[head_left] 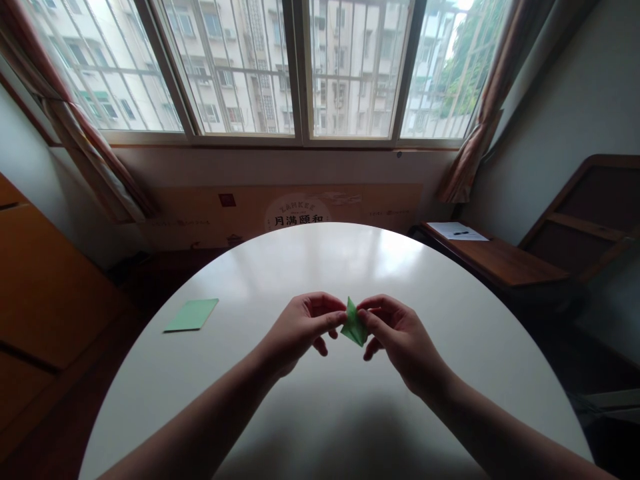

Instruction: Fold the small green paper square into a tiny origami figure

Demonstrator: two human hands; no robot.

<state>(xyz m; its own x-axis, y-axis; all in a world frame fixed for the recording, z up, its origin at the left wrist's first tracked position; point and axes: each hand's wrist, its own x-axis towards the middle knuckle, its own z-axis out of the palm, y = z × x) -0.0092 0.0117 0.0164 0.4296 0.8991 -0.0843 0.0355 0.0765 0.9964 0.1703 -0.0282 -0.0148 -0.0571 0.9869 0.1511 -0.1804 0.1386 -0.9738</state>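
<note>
A small folded piece of green paper (pixel 354 325), pointed at the top and bottom, is held up over the white table between my two hands. My left hand (pixel 310 323) pinches its left edge between thumb and index finger, the other fingers curled loosely below. On the opposite side, my right hand (pixel 395 330) grips the paper with thumb and fingers; part of the paper is hidden behind that thumb. To the left, a flat stack of light green square paper (pixel 191 315) lies on the tabletop, apart from both hands.
The round white table (pixel 320 413) fills the foreground. Beyond its far edge stands a printed cardboard panel (pixel 390 207) under the barred window. At right, a wooden surface (pixel 505 257) bears a white sheet (pixel 450 230) and a dark pen (pixel 461 233). A wooden cabinet (pixel 45 287) stands at left.
</note>
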